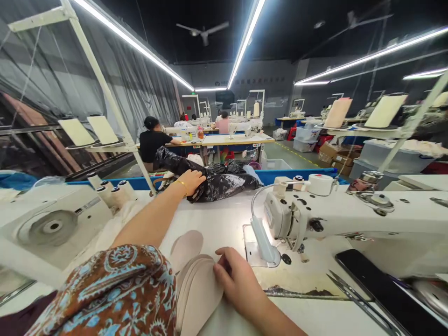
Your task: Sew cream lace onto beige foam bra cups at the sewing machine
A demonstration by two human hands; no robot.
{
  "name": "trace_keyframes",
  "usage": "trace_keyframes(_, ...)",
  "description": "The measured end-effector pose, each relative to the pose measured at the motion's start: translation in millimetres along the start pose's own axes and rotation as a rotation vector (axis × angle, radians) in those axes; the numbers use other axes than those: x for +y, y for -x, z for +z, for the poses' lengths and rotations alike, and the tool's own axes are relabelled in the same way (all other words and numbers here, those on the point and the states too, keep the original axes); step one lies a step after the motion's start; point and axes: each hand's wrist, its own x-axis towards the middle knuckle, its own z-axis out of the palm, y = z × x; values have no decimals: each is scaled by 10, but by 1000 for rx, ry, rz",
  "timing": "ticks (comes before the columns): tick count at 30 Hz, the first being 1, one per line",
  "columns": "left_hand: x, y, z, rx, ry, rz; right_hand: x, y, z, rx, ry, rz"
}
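My left hand [191, 182], with a yellow bracelet at the wrist, reaches to the table's far edge. Its fingers are bent over a crumpled black plastic bag [227, 185] and grip it; the fingertips are partly lost in the folds. Closer in, my right hand [238, 277] rests beside a fanned stack of beige insole-shaped pieces [201, 296]. Its thumb touches the top piece's edge, with a gap between thumb and forefinger. Another beige piece [187, 245] lies just beyond the stack. A patterned brown sleeve covers my left upper arm and hides part of the stack.
A white sewing machine [325, 214] with a lit lamp [263, 240] stands right of my hands. Scissors [360, 298] and a black phone [378, 284] lie at the right. Thread cones [114, 191] and another machine [52, 228] stand left. People sit at tables beyond.
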Motion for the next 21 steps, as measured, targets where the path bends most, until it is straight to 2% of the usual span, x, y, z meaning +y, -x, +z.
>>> trace_keyframes(2, -6, 162, -76, -53, -34, 9, -3, 17, -31, -16, -5, 8)
trace_keyframes(4, 40, 390, -190, -51, -63, -4, 6, 32, -50, -45, -21, 22)
trace_keyframes(6, 142, 709, -294, -6, -57, -43, 12, 48, -53, -83, -26, 37)
trace_keyframes(8, 273, 1095, -325, 31, 51, -126, 4, 67, -32, -109, 11, 48)
trace_keyframes(10, 402, 1483, -247, -48, 258, -285, -22, 85, 18, -114, 84, 58)
trace_keyframes(12, 513, 1799, -76, -131, 328, -402, -61, 106, 89, -112, 178, 61)
trace_keyframes(14, 619, 2005, 123, -218, 387, -494, -102, 127, 155, -114, 261, 51)
trace_keyframes(17, 772, 2129, 342, -278, 473, -553, -144, 142, 187, -122, 281, 40)
trace_keyframes(21, 821, 2098, 415, -252, 562, -555, -132, 39, 66, -75, 175, 131)
